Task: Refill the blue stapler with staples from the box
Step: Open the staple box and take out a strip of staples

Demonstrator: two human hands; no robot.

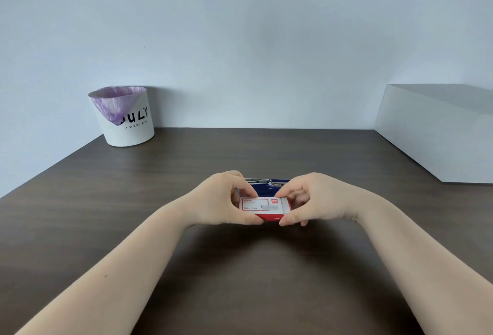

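A small red and white staple box (262,208) is held just above the dark table between both hands. My left hand (225,200) grips its left end with thumb and fingers. My right hand (310,201) pinches its right end, where the white inner tray sticks out a little from the sleeve. Right behind the box lies the blue stapler (269,186) on the table, its metal magazine showing on top; the hands and box hide most of it.
A white bin (130,126) with a purple liner stands at the back left of the dark wooden table (186,174). A large white box (437,134) sits at the back right against the wall.
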